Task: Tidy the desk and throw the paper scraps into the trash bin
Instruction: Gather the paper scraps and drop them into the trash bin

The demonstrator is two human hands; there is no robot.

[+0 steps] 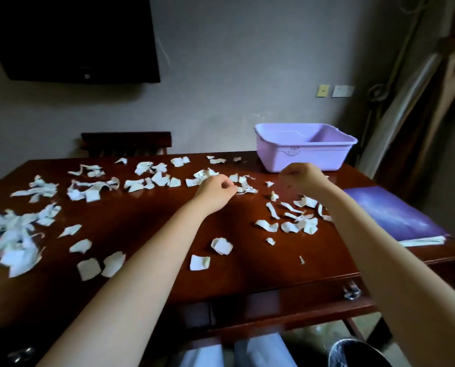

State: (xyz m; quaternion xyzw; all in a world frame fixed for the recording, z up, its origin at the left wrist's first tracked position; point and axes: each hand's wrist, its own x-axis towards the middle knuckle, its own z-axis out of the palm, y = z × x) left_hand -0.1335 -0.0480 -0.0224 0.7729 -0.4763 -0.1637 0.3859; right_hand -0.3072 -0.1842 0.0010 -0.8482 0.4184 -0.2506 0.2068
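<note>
From my remote seat I take the lilac tub (304, 147) at the desk's (152, 215) far right corner as my marker. My left hand (215, 193) sits in front of it and off to its left, fingers curled in with the tips pinched together beside a small clump of scraps (245, 188); whether any paper is actually caught between them I cannot tell. My right hand (304, 176) hovers just before the tub's front wall, fingers loosely bent, and I cannot tell if it grips anything. The paper scraps (88, 188) lie strewn across the desk left of the tub and nearer me. A purple folder (390, 213) lies right of the tub, toward me. A dark bin rim (353, 352) shows below the desk edge.
</note>
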